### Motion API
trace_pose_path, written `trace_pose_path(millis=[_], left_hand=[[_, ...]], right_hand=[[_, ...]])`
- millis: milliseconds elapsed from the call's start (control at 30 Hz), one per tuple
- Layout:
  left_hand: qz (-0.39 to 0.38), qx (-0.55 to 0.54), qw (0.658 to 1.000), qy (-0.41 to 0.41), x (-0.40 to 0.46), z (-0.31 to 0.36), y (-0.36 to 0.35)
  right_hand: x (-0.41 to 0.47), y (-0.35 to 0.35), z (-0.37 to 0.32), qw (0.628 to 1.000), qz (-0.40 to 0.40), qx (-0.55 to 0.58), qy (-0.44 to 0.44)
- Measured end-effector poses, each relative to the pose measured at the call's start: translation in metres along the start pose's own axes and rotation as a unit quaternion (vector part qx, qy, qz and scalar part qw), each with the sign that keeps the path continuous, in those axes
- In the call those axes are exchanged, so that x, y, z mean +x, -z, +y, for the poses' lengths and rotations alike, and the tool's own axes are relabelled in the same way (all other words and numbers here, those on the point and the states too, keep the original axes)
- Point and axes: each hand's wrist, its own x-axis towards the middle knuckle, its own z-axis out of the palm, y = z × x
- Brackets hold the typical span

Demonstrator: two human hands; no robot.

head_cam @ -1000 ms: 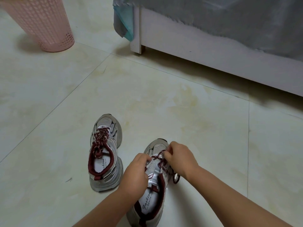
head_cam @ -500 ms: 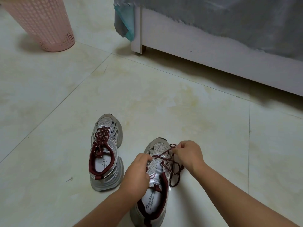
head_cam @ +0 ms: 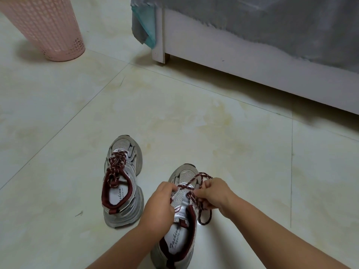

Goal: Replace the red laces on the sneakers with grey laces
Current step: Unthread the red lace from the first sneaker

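Observation:
Two silver-grey sneakers with dark red trim stand on the tiled floor. The left sneaker (head_cam: 122, 183) is fully laced with a red lace. The right sneaker (head_cam: 177, 230) lies between my hands, its red lace (head_cam: 200, 193) partly pulled out and hanging in loops over its right side. My left hand (head_cam: 160, 205) grips the left side of the upper beside the tongue. My right hand (head_cam: 214, 195) pinches the loosened lace at the right eyelets. No grey laces are in view.
A pink perforated basket (head_cam: 46, 30) stands at the back left. A white bed frame (head_cam: 252, 63) with a grey cover runs across the back right, its leg (head_cam: 160, 55) nearest. Pale floor tiles (head_cam: 174, 117) lie between the bed and the shoes.
My right hand pulled the red lace out to the right, then came back to the eyelets. More loose lace now hangs beside the right sneaker. My left hand kept its hold.

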Motion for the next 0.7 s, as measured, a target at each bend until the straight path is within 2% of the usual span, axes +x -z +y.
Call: trace_pose_path(millis=[100,167,200,300,433,500,600,700], left_hand=[[-0.002,-0.001,1.000,0.002,-0.001,0.000,0.000],[-0.003,0.001,1.000,0.004,-0.001,0.000,0.001],[-0.003,0.002,1.000,0.004,-0.001,-0.001,0.001],[0.002,0.002,1.000,0.002,0.000,0.000,0.001],[0.000,0.003,1.000,0.003,-0.001,0.001,0.001],[0.001,0.005,1.000,0.003,-0.001,0.001,0.002],[0.002,0.007,1.000,0.006,-0.001,0.002,0.002],[-0.003,0.001,1.000,0.008,-0.002,0.003,0.003]], right_hand=[[0.008,0.012,-0.004,0.980,0.158,-0.100,0.061],[0.010,0.022,-0.005,0.966,0.206,-0.131,0.085],[0.009,0.024,-0.004,0.967,0.195,-0.140,0.084],[0.005,0.017,0.002,0.976,0.094,-0.187,0.060],[0.000,0.005,0.007,0.998,-0.005,-0.042,0.045],[0.000,0.002,0.007,0.998,-0.028,-0.015,0.054],[0.000,-0.002,0.005,0.997,0.000,-0.043,0.064],[0.004,0.005,0.004,0.987,0.117,-0.099,0.057]])
